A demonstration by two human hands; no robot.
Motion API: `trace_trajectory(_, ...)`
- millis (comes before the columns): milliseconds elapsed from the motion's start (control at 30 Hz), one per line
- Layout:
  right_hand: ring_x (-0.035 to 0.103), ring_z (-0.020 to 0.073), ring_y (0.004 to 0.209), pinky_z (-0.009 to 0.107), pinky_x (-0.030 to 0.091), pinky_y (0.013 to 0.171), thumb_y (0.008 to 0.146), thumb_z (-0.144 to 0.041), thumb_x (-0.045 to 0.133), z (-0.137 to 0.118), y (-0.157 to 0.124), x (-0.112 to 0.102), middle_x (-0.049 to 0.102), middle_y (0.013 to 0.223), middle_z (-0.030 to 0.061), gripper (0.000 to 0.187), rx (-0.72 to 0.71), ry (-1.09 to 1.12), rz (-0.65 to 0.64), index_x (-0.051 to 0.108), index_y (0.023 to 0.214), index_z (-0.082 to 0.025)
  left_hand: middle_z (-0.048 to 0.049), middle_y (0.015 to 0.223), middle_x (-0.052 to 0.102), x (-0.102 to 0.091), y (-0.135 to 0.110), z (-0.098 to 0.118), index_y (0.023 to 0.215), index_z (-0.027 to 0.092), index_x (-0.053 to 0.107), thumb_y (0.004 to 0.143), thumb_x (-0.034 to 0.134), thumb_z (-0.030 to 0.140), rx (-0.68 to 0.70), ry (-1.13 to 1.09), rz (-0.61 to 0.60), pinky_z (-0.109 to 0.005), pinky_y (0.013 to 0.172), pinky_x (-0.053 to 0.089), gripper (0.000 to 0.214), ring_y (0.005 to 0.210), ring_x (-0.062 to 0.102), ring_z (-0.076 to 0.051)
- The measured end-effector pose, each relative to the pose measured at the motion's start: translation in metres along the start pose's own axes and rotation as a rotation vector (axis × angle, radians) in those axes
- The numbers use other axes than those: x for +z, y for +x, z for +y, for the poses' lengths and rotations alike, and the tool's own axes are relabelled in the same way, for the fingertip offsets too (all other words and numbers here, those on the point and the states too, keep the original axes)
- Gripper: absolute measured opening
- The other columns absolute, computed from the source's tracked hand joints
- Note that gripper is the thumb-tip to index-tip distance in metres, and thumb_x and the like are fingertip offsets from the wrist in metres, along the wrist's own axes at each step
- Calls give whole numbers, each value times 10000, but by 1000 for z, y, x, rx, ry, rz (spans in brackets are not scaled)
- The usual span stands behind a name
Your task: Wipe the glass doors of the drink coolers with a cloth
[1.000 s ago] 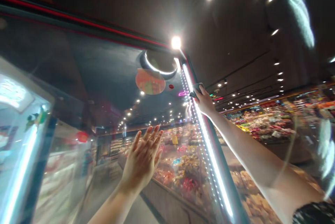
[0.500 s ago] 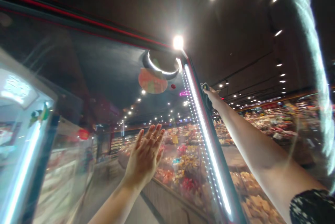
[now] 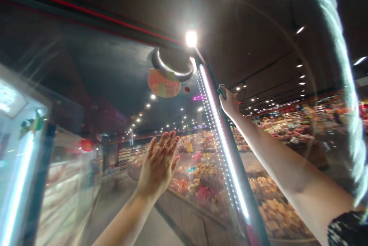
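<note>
Head-worn view; upward, past right hand (image 3: 229, 104)

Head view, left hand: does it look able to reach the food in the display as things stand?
Probably not: the open left hand is on the near side of the glass pane, which stands between it and the food display. The right hand grips a dark handle by the lit frame.

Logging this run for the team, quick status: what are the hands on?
Right hand shut on a dark object at the lit upright frame. Left hand open, raised at the glass pane. Nothing blocking either hand.
</note>
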State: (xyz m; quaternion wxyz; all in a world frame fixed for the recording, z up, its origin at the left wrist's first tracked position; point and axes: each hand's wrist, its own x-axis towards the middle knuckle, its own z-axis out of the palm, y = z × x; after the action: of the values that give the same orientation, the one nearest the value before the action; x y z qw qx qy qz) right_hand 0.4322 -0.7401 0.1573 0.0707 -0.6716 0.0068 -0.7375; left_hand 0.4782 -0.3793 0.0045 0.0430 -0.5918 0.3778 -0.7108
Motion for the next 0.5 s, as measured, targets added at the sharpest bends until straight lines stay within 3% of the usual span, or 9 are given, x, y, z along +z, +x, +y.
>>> trace_trajectory(67, 515, 313, 1357, 501, 472, 1091, 970, -295, 468, -20, 11, 3, 471, 1573, 85, 547, -80, -63, -31, 457, 1516, -267, -60, 1658, 301, 2, -1, -1, 1636, 231, -15, 1027, 376, 268, 9, 23, 5, -509, 1250, 260, 724, 1523, 313, -254)
trace_trajectory(133, 396, 311, 1460, 514, 402, 1164, 921, -208, 540, -33, 11, 6, 415, 1616, -9, 577, -179, -131, -116, 506, 1479, -352, -52, 1654, 313, 4, -2, -2, 1636, 236, -6, 1030, 379, 275, 14, 40, 11, -503, 1251, 249, 719, 1520, 323, -250)
trace_trajectory(233, 278, 334, 1523, 561, 370, 1182, 910, -132, 516, -41, 6, 9, 372, 1639, -24, 612, -247, -264, -199, 511, 1481, -353, -50, 1652, 317, 5, -4, -3, 1635, 228, -6, 1039, 378, 302, 10, 55, 10, -499, 1249, 241, 713, 1519, 325, -253)
trace_trajectory(400, 313, 420, 1486, 626, 439, 1083, 899, -156, 531, -60, 0, 21, 390, 1629, 29, 574, -50, -303, -101, 558, 1453, -306, -49, 1661, 299, 4, -6, -3, 1632, 220, -35, 1043, 367, 311, -5, 57, -22, -506, 1245, 253, 719, 1525, 311, -250)
trace_trajectory(500, 371, 377, 1458, 630, 427, 1085, 889, -132, 509, -63, -13, 20, 505, 1552, 8, 581, -134, -313, -79, 575, 1428, -338, -57, 1670, 273, 5, -7, -4, 1630, 206, -54, 1040, 363, 346, -7, 48, -38, -511, 1243, 260, 736, 1534, 291, -255)
